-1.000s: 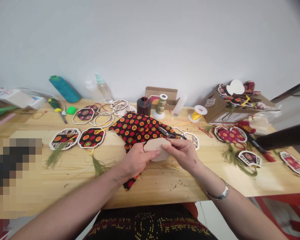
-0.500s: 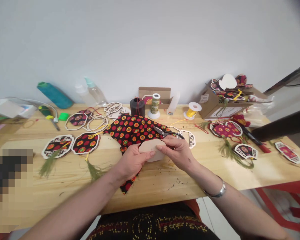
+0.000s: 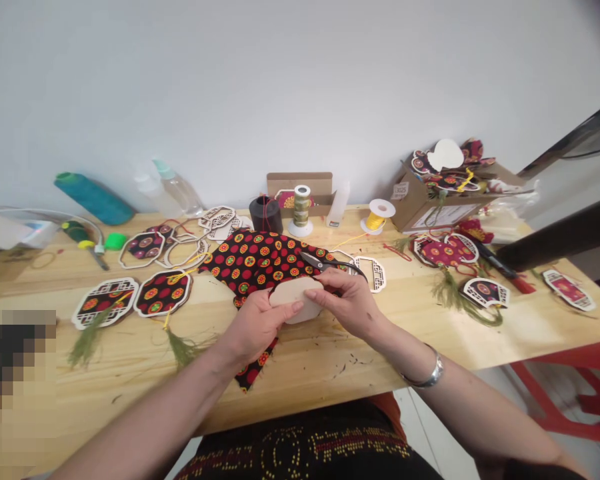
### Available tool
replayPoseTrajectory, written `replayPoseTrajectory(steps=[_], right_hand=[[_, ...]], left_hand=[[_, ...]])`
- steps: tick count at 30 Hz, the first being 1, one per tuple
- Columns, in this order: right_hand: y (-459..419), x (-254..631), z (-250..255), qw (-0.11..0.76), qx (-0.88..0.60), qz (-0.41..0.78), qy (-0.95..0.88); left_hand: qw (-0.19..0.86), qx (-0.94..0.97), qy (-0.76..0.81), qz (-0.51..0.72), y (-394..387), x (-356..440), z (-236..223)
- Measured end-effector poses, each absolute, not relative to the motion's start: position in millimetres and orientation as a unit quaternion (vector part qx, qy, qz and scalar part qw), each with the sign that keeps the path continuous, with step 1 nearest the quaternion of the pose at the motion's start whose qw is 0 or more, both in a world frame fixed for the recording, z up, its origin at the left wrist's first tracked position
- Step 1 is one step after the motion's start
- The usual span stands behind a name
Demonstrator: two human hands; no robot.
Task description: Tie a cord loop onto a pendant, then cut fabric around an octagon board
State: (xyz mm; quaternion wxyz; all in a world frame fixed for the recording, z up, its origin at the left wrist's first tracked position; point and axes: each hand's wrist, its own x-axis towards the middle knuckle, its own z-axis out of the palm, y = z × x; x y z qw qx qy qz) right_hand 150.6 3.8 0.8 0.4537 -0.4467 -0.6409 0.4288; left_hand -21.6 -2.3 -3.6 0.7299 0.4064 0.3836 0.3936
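Observation:
Between my two hands is a pale flat panel (image 3: 293,293) with rounded, scalloped edges. My left hand (image 3: 260,325) is closed on its left side, thumb lying across the face. On the other side my right hand (image 3: 344,301) pinches the upper right edge, thumb on top. Black fabric with red and yellow flower dots (image 3: 260,260) spreads on the table behind and beneath the panel. A pair of dark scissors (image 3: 316,261) lies on that fabric, just beyond my right hand. Whether cloth is under the panel in my fingers is hidden.
Two framed fabric ornaments with green tassels, one of them (image 3: 163,293) nearer, lie on the left. Thread spools, including a yellow one (image 3: 379,216), line the wall. A cardboard box (image 3: 430,203) of ornaments stands back right, near a black post (image 3: 555,233).
The view has shifted slightly, so the table's things sit a little further left. Both hands keep their hold on the panel with almost the same pose.

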Motion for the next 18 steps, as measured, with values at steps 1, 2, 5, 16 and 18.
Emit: replayPoseTrajectory(steps=[1,2,5,16,18], right_hand=[[4,150,0,0.452,-0.452,0.432,-0.636],[4,149,0,0.45,-0.458,0.438,-0.629],[7,153,0,0.446,-0.484,0.456,-0.599],[13,208,2,0.151,-0.584,0.071,-0.794],[9,207,4,0.125,-0.583,0.062,-0.8]], left_hand=[[0.731,0.404,0.383,0.394,-2,-21,-4],[0.734,0.399,0.382,0.396,-2,-21,-3],[0.745,0.373,0.378,0.405,-1,-20,-1],[0.766,0.269,0.385,0.439,6,-25,5],[0.772,0.268,0.375,0.438,6,-25,6]])
